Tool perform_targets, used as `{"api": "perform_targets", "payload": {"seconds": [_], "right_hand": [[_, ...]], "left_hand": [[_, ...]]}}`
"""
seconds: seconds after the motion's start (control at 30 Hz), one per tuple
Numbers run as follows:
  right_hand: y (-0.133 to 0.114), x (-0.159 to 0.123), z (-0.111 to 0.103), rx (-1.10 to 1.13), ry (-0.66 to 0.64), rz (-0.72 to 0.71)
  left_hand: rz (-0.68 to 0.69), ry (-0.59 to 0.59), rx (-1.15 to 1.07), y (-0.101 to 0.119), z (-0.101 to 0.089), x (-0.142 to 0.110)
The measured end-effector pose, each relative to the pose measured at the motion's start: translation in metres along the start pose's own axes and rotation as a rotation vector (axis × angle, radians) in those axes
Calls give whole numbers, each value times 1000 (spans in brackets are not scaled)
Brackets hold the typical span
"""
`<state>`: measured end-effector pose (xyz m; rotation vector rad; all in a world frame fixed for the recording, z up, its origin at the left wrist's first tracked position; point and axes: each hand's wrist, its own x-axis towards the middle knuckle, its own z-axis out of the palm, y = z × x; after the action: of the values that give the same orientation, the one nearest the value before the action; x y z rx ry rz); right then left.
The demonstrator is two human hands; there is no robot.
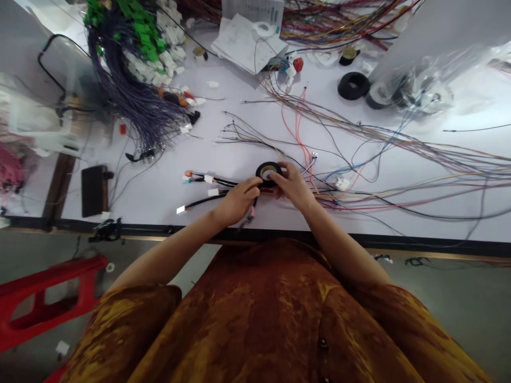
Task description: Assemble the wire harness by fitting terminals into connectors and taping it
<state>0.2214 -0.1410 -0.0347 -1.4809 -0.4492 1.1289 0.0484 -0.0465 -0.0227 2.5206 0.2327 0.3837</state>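
My right hand (293,183) grips a roll of black tape (261,171), its thumb over the pale core. Close beside it, my left hand (239,201) is closed on the wire harness (229,183), just left of the roll. Black-wrapped branches of the harness reach left from my fingers and end in small connectors (208,179). A short branch (252,210) hangs down toward the table edge. Loose coloured wires (383,199) run off to the right from under my right hand. The exact spot where tape meets wires is hidden by my fingers.
Purple wires (131,101) with green and white connectors lie at the back left. More tape rolls (353,85) stand at the back right near a clear plastic bag (423,80). A dark phone-like block (94,190) lies left. A red stool (51,298) stands below the table.
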Motion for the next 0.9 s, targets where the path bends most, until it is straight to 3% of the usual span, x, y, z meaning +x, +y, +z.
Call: {"api": "perform_targets", "payload": {"seconds": [0.13,0.23,0.33,0.47,0.63,0.73,0.83,0.9], "right_hand": [[5,-2,-2,-118,6,-76],[8,-16,-8,-231,39,-149],[11,-27,-11,-274,77,-149],[17,-30,-12,-272,98,-164],[13,-34,-11,-257,75,-182],[-6,-40,-11,-247,67,-195],[-24,-48,-12,-302,123,-377],[-25,-56,-13,-405,163,-546]], "left_hand": [[-429,294,-350,-14,6,-3],[-626,301,-576,-20,5,4],[-546,140,-632,-25,-2,12],[-414,3,-505,-27,-7,18],[-425,33,-439,-23,-10,27],[-375,58,-373,-11,-29,42],[-297,148,-254,9,-53,52],[-270,190,-197,19,-58,50]]}}
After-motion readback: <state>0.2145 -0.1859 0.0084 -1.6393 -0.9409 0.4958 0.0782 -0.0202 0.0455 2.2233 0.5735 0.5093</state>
